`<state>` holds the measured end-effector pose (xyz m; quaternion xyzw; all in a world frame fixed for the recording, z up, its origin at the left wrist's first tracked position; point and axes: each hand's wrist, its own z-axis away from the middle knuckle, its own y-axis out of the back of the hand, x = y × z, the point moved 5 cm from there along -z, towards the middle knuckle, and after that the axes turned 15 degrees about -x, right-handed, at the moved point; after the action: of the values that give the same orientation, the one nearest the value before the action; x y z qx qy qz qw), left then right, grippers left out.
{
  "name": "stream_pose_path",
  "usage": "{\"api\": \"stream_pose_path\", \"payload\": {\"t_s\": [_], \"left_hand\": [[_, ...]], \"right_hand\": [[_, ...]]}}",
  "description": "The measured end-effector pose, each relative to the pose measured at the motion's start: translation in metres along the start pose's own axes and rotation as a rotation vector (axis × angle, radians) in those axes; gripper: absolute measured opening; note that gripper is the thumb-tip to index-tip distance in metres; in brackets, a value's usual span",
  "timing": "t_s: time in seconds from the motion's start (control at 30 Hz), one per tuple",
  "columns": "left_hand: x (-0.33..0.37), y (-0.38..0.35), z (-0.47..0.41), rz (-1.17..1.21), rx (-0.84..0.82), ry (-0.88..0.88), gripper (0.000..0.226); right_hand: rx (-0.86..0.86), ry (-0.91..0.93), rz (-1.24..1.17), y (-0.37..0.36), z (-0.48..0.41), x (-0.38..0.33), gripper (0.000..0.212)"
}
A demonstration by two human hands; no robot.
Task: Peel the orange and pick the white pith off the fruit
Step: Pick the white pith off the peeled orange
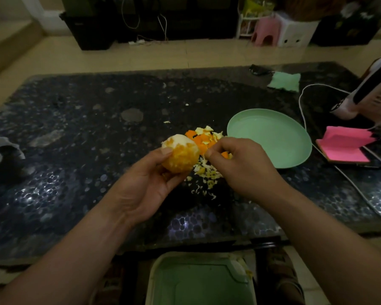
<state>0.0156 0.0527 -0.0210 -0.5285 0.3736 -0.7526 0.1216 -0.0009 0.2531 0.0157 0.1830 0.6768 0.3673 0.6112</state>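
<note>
While the left hand [154, 172] cups the mostly peeled orange [180, 154] just above the dark surface [75, 128], thumb curled over its top, the right hand [235, 164] sits just beside the fruit with fingers curled and thumb and forefinger drawn together; whether they nip any pith is too blurred to tell. Peel pieces [201, 139] and pale pith scraps [207, 172] lie heaped beneath, next to a green plate [273, 139].
</note>
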Motion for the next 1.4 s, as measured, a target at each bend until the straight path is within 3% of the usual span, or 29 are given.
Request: {"api": "stream_pose_path", "payload": {"t_s": [0.23,0.6,0.87,0.97,1.07,1.13,1.2,1.33,1.4], "left_hand": [[0.002,-0.002,-0.003,-0.138,0.009,-0.023,0.048],[0.003,-0.005,-0.005,-0.17,0.05,-0.078,0.051],[0.004,-0.005,-0.003,-0.17,0.086,-0.079,0.055],[0.005,0.0,-0.004,-0.204,0.141,-0.077,0.053],[0.002,0.005,-0.002,-0.233,0.166,-0.071,0.053],[0.002,0.007,-0.001,-0.245,0.184,-0.064,0.051],[0.003,0.008,0.0,-0.263,0.191,-0.061,0.05],[0.005,0.003,0.001,-0.301,0.178,-0.061,0.053],[0.004,0.0,0.0,-0.319,0.167,-0.06,0.056]], "right_hand": [[0.007,0.089,-0.152,0.006,0.01,-0.015,0.003],[0.037,0.13,0.193,-0.002,0.016,-0.024,0.009],[0.123,0.134,0.176,0.006,0.017,-0.021,0.025],[0.043,0.027,0.314,-0.007,0.008,-0.011,0.031],[-0.113,-0.175,0.458,-0.025,-0.002,0.008,0.055],[-0.124,-0.158,0.453,-0.026,-0.004,0.01,0.042],[-0.11,-0.105,0.382,-0.021,-0.004,0.005,0.008],[0.017,-0.051,0.216,-0.008,0.001,-0.003,0.016],[0.022,-0.003,0.09,-0.005,0.002,-0.006,0.006]]}}
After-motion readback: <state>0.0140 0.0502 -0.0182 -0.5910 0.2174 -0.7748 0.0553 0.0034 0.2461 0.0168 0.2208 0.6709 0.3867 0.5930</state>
